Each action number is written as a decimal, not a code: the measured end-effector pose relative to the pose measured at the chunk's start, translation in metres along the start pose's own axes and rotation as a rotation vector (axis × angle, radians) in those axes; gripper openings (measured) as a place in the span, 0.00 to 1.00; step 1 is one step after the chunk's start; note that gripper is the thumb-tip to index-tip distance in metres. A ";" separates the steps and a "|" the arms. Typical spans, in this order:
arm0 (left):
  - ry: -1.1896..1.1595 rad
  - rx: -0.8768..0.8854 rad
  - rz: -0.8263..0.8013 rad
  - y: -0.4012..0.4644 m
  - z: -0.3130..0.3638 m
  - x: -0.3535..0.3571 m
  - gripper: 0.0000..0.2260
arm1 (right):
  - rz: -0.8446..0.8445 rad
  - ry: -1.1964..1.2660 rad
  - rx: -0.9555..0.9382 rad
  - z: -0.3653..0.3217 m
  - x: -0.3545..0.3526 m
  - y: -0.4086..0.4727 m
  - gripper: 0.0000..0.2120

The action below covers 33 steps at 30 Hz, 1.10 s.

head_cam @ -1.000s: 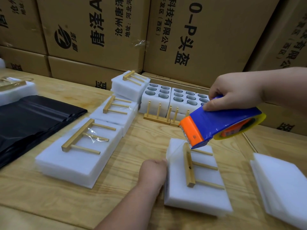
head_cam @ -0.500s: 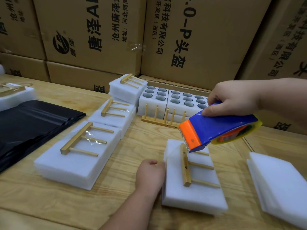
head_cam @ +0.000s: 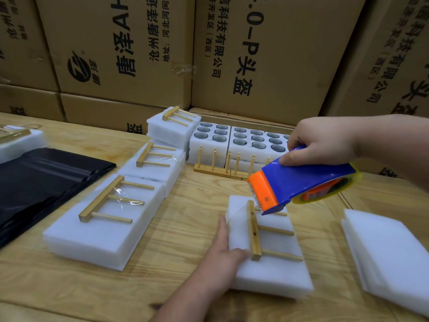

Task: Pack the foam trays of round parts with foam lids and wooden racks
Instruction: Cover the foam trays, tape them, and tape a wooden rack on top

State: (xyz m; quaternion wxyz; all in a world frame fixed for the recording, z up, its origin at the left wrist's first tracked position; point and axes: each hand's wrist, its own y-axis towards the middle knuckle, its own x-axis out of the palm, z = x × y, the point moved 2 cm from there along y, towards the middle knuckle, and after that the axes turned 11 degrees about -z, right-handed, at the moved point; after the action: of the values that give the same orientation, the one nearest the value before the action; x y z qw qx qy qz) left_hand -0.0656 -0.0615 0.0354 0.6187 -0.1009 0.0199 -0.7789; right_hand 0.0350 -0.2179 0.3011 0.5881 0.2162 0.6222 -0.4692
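A lidded white foam tray (head_cam: 274, 273) lies near the table's front with a wooden rack (head_cam: 254, 231) flat on its lid. My left hand (head_cam: 224, 251) presses against the tray's left side, thumb on the lid. My right hand (head_cam: 322, 141) grips a blue and orange tape dispenser (head_cam: 299, 182), whose toothed nose hovers at the far end of the rack. Clear tape runs from the nose down to the tray's left edge. Open foam trays of round parts (head_cam: 239, 141) stand at the back with upright racks (head_cam: 222, 163) in front.
Three taped packs with racks (head_cam: 104, 219) line up diagonally on the left. A black plastic sheet (head_cam: 39, 182) lies further left. A stack of foam lids (head_cam: 390, 256) sits at the right. Cardboard boxes (head_cam: 255, 54) wall off the back of the wooden table (head_cam: 183, 228).
My left hand has opened from a fist at the tray's side, its fingers now stretched along the edge and thumb on the lid. The dispenser has barely shifted.
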 end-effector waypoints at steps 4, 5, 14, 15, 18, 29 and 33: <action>0.030 0.008 0.012 0.002 -0.005 0.002 0.50 | -0.010 -0.001 0.004 0.002 0.002 0.000 0.24; 0.042 -0.001 0.015 0.003 -0.006 0.002 0.50 | -0.016 0.001 0.005 0.003 0.002 0.000 0.24; 0.383 0.044 -0.006 0.007 0.026 -0.005 0.53 | -0.017 0.045 0.020 0.012 0.009 0.002 0.22; 0.471 0.088 -0.027 0.009 0.033 -0.006 0.53 | -0.018 0.051 0.022 0.014 0.010 0.002 0.22; 0.625 0.123 -0.144 0.022 0.045 -0.010 0.55 | -0.011 0.053 0.021 0.018 0.013 0.002 0.23; 0.787 0.139 -0.095 0.040 0.025 -0.001 0.55 | -0.007 0.048 0.015 0.030 0.026 0.003 0.24; 0.761 0.107 -0.017 0.039 0.023 0.004 0.57 | -0.015 0.040 0.015 0.033 0.028 0.006 0.26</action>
State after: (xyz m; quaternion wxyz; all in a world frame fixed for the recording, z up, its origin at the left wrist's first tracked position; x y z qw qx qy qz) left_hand -0.0252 -0.0726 0.0521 0.5649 0.2277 0.2065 -0.7658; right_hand 0.0509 -0.2511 0.2772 0.5704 0.2251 0.6319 -0.4739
